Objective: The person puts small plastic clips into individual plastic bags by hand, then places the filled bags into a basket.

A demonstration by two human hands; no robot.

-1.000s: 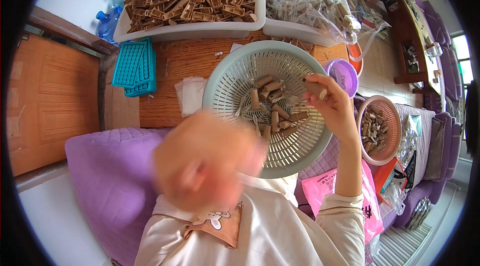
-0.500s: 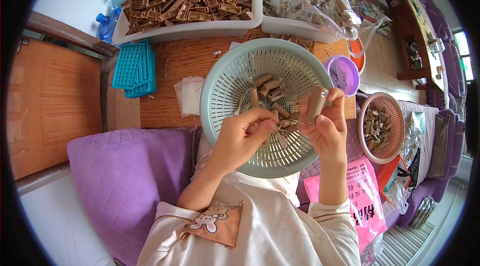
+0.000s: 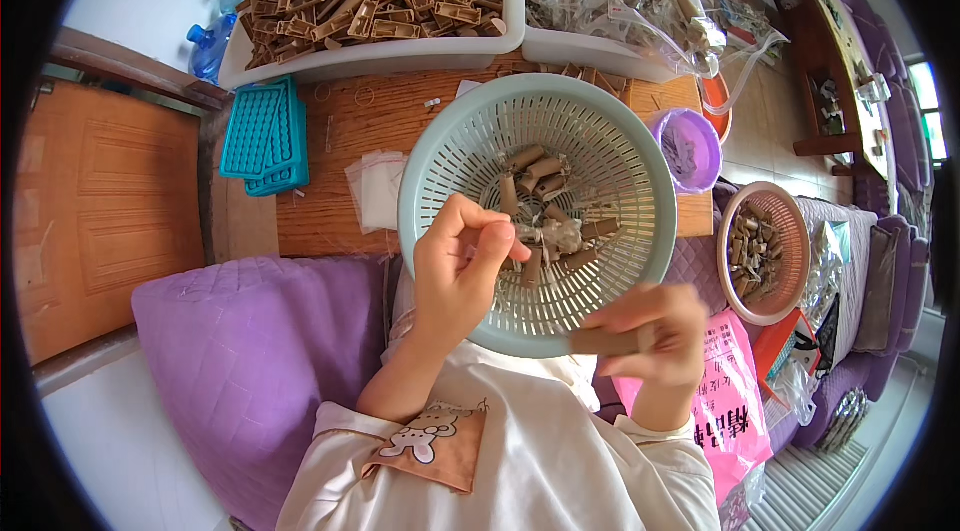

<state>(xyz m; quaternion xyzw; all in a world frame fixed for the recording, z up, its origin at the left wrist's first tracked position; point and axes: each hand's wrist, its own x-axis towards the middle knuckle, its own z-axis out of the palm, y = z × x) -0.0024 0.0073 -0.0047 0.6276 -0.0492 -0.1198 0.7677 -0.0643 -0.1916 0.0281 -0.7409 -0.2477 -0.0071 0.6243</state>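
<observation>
Head view: brown tube (image 3: 603,342) now nearer shirt (image 3: 565,431)

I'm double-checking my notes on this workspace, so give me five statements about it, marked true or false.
1. The right hand holds a brown cylindrical piece. True.
2. The purple tub stands left of the green basket. False: it is to the basket's right.
3. The left hand's fingers appear over the green basket. True.
4. The pink basket is empty. False: it holds brown pieces.
5. The teal trays lie left of the green basket. True.
</observation>
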